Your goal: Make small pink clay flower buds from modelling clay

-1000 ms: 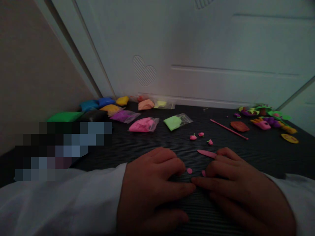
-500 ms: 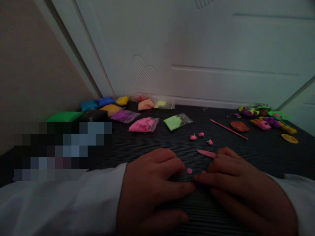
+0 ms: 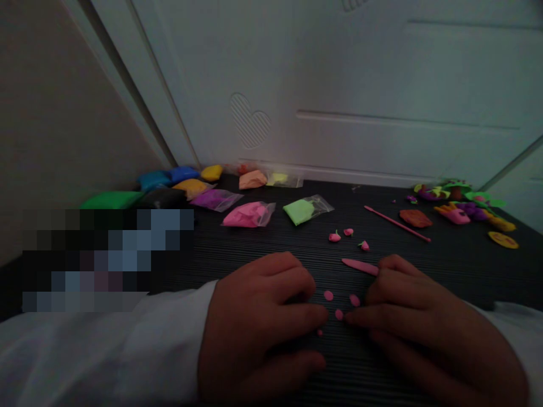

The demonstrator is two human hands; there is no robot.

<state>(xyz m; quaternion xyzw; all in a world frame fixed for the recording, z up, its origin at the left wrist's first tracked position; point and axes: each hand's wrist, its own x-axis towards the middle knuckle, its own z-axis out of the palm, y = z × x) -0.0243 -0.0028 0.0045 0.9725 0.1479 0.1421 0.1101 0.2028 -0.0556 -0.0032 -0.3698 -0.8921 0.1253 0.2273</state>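
My left hand point(image 3: 263, 322) rests low over the dark table, its thumb apart from its bent fingers. Close under its index fingertip is a tiny pink bit of clay point(image 3: 319, 332). My right hand point(image 3: 428, 322) has its index finger stretched out, the tip at the edge of a flat pink clay disc point(image 3: 339, 315). Two more flattened pieces, a pink disc point(image 3: 328, 295) and a pink oval point(image 3: 354, 300), lie between the hands. A pink modelling knife point(image 3: 360, 265) lies by my right hand's knuckles, its near end hidden.
Beyond the hands lie small pink rosebuds point(image 3: 335, 237) and a thin pink stick tool point(image 3: 396, 223). Bagged pink clay point(image 3: 246, 215), green clay point(image 3: 299, 211) and several other colours line the back left. Finished clay pieces point(image 3: 456, 213) stand at right, before a white door point(image 3: 360, 73).
My fingertips have drawn apart, the right hand shifting slightly right. The disc at my right fingertip and the tiny pink bit now show, and more of the pink oval is uncovered.
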